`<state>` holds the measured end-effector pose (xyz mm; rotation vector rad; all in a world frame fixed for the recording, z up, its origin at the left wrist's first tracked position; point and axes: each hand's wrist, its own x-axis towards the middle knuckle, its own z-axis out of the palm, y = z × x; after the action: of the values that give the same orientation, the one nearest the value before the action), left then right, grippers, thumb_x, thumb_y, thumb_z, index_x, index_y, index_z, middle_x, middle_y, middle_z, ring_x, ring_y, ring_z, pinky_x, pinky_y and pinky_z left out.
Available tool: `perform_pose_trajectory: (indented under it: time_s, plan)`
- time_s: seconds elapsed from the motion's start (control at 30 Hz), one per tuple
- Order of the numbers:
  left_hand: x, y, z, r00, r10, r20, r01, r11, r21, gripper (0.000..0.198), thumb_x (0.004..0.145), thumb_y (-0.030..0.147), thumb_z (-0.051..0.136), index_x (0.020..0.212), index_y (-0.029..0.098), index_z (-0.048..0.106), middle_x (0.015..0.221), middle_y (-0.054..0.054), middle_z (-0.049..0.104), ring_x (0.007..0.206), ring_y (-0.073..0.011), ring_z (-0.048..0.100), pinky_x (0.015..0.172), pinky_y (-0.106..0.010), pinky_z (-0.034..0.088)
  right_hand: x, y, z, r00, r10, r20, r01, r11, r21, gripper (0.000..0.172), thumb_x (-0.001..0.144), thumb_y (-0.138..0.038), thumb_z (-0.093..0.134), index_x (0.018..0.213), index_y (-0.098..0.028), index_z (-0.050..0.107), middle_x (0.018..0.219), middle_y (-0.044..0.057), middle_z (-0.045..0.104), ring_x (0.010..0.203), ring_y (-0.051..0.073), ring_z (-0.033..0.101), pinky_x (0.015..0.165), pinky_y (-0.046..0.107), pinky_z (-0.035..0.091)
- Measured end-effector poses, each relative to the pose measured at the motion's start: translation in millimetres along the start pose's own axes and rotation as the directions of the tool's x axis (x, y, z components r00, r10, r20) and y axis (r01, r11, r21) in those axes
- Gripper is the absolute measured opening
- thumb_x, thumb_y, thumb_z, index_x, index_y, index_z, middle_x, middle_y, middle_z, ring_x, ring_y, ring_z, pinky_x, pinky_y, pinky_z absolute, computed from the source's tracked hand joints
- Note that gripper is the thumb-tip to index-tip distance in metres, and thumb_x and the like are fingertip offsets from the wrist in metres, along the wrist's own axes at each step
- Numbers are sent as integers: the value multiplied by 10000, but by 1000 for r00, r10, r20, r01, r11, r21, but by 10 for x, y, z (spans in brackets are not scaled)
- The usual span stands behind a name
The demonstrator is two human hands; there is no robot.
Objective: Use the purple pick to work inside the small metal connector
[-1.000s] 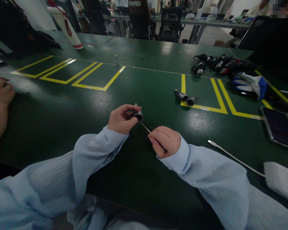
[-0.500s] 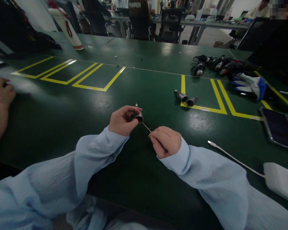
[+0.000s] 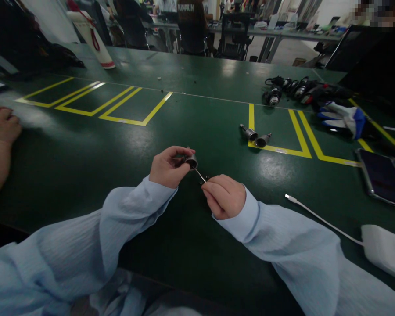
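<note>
Between the thumb and fingers of my left hand (image 3: 170, 166) is a cup-shaped metal part (image 3: 192, 160), its open mouth facing toward me and to the right. My right hand (image 3: 226, 195) is closed around a screwdriver (image 3: 200, 175); its thin shaft runs up-left into the cup's mouth. The tip is hidden inside, and the fingers cover the handle. Small dark bits (image 3: 207, 178) lie on the table beside the shaft. Farther right, two similar cup-shaped metal parts (image 3: 250, 133) with stems rest at a yellow tape corner.
Dark tools with cords (image 3: 274, 95) and blue-white gloves (image 3: 344, 117) lie at the back right. A phone (image 3: 383, 176), a white cable (image 3: 319, 214) and a white charger (image 3: 386, 250) are on the right. Another person's hand (image 3: 1, 131) rests at the left. A white bottle-like object (image 3: 94, 39) stands behind.
My right hand has shifted slightly left, and the screwdriver handle's end no longer shows below the palm. My left hand stays nearly in place, with the cup tilted slightly differently.
</note>
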<state>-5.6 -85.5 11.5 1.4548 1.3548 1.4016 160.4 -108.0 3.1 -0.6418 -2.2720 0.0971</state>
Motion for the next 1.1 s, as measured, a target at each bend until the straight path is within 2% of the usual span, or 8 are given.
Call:
perform_pose_trajectory:
  time_s: [0.43, 0.73, 1.0, 1.1]
  plan:
    - [12, -20, -7, 1000, 1, -22, -1, 1000, -4, 180, 565, 147, 632, 740, 122, 597, 904, -82, 663, 725, -161, 639, 711, -304, 539, 9, -38, -34, 1000, 5, -31, -6, 1000, -26, 203, 792, -101, 441, 724, -72, 630, 617, 97, 606, 576, 166, 533, 533, 273, 443]
    - [10, -5, -10, 1000, 19, -25, -19, 1000, 10, 168, 579, 137, 622, 745, 120, 600, 902, -80, 665, 721, -159, 643, 725, -299, 532, 6, -36, -47, 1000, -2, -17, 2, 1000, 17, 200, 796, -109, 437, 744, -77, 627, 658, 102, 628, 592, 161, 541, 534, 272, 460]
    - [-14, 49, -11, 992, 114, 53, -116, 993, 36, 177, 590, 98, 604, 764, 119, 580, 939, -107, 652, 823, -188, 640, 758, -298, 524, -16, -32, -55, 1000, 17, 5, -17, 999, 49, 180, 798, -112, 449, 766, -83, 623, 677, 93, 625, 621, 155, 554, 562, 262, 467]
    - [-15, 56, -12, 994, 96, 59, -98, 995, 33, 175, 589, 98, 597, 762, 117, 578, 938, -110, 654, 791, -185, 644, 745, -305, 530, -8, -33, -74, 1000, 17, -5, -16, 997, 69, 175, 794, -107, 451, 759, -83, 620, 675, 92, 625, 617, 153, 553, 558, 259, 468]
